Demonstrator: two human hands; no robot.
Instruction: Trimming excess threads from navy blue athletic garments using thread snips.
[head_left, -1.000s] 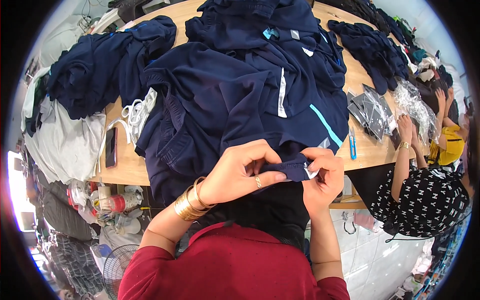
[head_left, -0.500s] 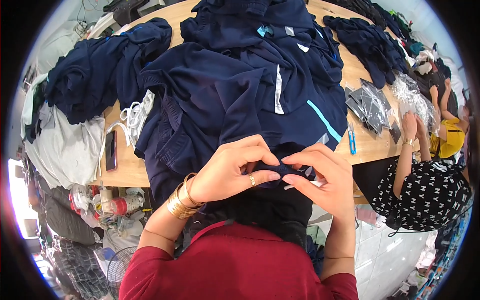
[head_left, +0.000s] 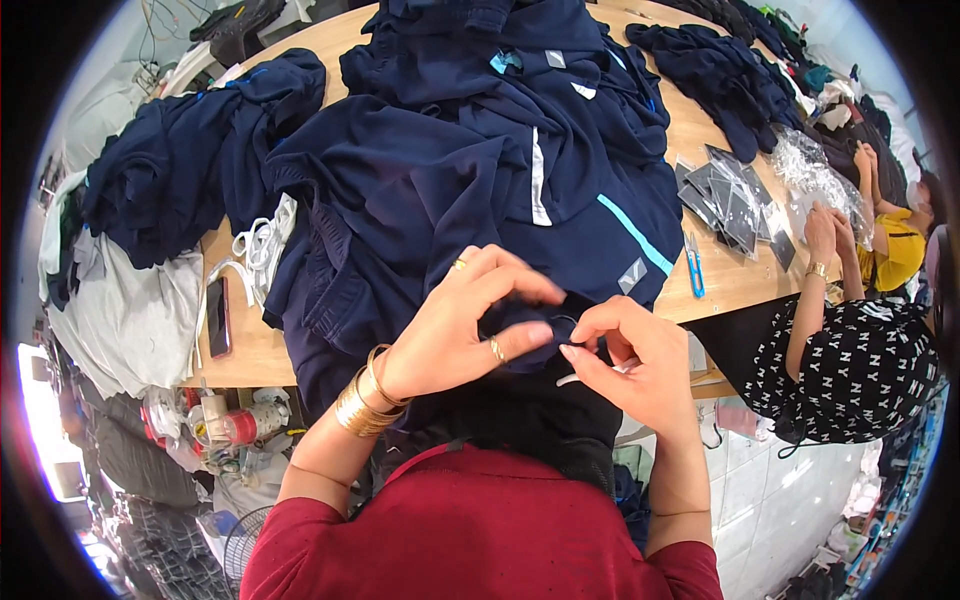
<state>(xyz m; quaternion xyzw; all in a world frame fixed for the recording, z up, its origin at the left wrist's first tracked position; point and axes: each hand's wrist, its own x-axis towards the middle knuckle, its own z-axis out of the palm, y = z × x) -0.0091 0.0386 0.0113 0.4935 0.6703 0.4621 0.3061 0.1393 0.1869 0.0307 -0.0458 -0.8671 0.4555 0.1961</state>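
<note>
Cloth [head_left: 516,322], dark navy, lies between the two hands in the head view, in front of the person's chest and just past the near edge of the worktop [head_left: 255,350]. The right hand [head_left: 605,345] is the nearer one: its thumb and forefinger tips meet in a pinch on the cloth, which runs off leftward from them toward the other hand. The left hand [head_left: 500,320] has its thumb and forefinger spread apart, slightly blurred, tips pointing right at that pinch, with navy cloth showing in the gap; whether either finger touches it cannot be told. Fingers and folds hide much of the piece, so its long axis cannot be made out with certainty. A short white strip [head_left: 568,380] juts out to the left from below the right thumb, well below the left forefinger. Beyond both hands, away from the body, spread the navy garments [head_left: 410,190], their light-blue stripe [head_left: 635,233] slanting down to the right. Snips [head_left: 694,265] lie right of these, clear of the right hand.
</note>
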